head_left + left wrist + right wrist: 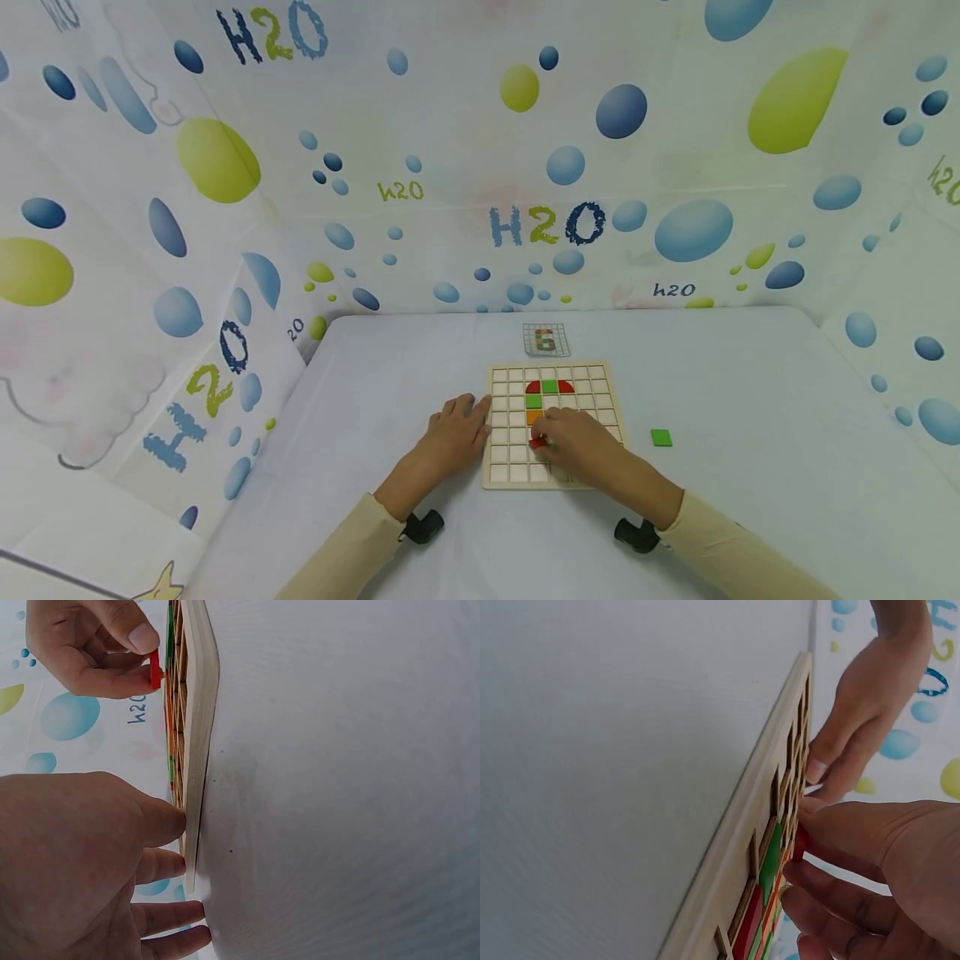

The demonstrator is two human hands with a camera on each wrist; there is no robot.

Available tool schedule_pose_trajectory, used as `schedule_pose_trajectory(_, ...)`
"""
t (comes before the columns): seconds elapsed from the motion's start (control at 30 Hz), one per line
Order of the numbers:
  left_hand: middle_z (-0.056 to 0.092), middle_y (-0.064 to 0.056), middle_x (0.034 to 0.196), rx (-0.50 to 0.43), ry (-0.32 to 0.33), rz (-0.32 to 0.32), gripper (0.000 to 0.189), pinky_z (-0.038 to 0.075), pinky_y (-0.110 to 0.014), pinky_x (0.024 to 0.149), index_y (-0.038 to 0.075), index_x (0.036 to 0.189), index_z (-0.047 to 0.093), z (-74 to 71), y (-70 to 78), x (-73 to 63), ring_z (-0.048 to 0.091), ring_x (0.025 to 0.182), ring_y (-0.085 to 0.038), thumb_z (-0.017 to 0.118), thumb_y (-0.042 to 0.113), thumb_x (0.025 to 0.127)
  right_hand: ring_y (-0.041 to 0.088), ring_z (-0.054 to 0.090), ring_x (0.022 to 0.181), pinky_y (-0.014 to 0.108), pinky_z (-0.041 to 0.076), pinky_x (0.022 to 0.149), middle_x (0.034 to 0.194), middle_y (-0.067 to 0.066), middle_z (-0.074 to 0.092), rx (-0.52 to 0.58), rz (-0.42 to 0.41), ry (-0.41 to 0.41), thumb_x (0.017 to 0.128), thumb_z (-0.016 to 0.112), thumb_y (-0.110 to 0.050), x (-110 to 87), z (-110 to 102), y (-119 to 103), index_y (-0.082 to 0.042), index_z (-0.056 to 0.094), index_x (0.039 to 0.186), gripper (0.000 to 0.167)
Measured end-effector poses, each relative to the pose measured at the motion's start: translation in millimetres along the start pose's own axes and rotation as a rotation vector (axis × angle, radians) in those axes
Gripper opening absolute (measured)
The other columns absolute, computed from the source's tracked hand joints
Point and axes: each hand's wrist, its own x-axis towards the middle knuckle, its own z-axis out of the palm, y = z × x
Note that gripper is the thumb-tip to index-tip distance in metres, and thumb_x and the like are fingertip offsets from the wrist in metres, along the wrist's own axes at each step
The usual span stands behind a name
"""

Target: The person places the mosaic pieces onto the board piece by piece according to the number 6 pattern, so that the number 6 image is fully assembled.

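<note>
A wooden grid board (506,454) lies flat on the table. Against its left edge rest the thumb and fingers of my left hand (452,437), fairly straight and holding it at the side. My right hand (581,446) is over the middle of the board, pinching a small red tile (155,669) between thumb and fingertips, close over the cells. Set in the grid above that hand are a green tile (550,387) between two red rounded tiles (533,387), another green tile (533,401) and an orange tile (533,417). The right hand hides part of the lower cells.
A loose green square tile (661,437) lies on the white table right of the board. Behind the board is a small grid card (546,340) with a coloured pattern. Patterned cloth (450,125) hangs around the table's back and sides.
</note>
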Motion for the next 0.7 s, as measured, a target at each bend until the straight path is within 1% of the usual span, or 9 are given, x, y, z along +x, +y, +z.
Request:
schedule_pose_trajectory(0.13,0.041,-0.021,0.160,-0.007,-0.008,-0.002,0.054,0.042,-0.062,0.111,0.012,0.163,0.040,0.4,0.4,-0.3,0.040,0.148,-0.042,0.047,0.032,0.114,0.010,0.058,0.082,0.030,0.056,0.080,0.096,-0.005,0.068,-0.012,-0.005,-0.015,0.089,0.087,-0.020,0.5,3,-1,-0.014,0.079,0.103,0.018)
schedule_pose_trajectory(0.27,0.041,-0.020,0.161,-0.012,-0.009,-0.002,0.054,0.042,-0.062,0.111,0.012,0.163,0.040,0.0,0.3,-0.3,0.040,0.149,-0.042,0.047,0.032,0.114,0.010,0.055,0.080,0.028,0.055,0.077,0.092,-0.005,0.065,-0.035,-0.026,0.000,0.088,0.088,-0.020,1.7,7,-3,-0.015,0.079,0.099,0.015)
schedule_pose_trajectory(0.43,0.040,-0.021,0.161,-0.016,-0.010,0.000,0.054,0.042,-0.063,0.111,0.012,0.163,0.040,0.6,-1.0,0.6,0.039,0.149,-0.042,0.048,0.032,0.113,0.010,0.053,0.080,0.028,0.055,0.078,0.090,-0.006,0.064,-0.061,-0.033,0.014,0.088,0.089,-0.021,2.5,9,-5,-0.015,0.078,0.098,0.016)
schedule_pose_trajectory(0.7,0.041,-0.021,0.160,-0.018,-0.004,0.009,0.054,0.042,-0.062,0.111,0.011,0.163,0.040,-1.1,-0.1,-2.1,0.040,0.149,-0.043,0.048,0.032,0.114,0.011,0.054,0.081,0.028,0.055,0.077,0.089,-0.005,0.064,-0.094,-0.051,0.051,0.086,0.090,-0.021,0.4,12,-5,-0.014,0.078,0.096,0.017)
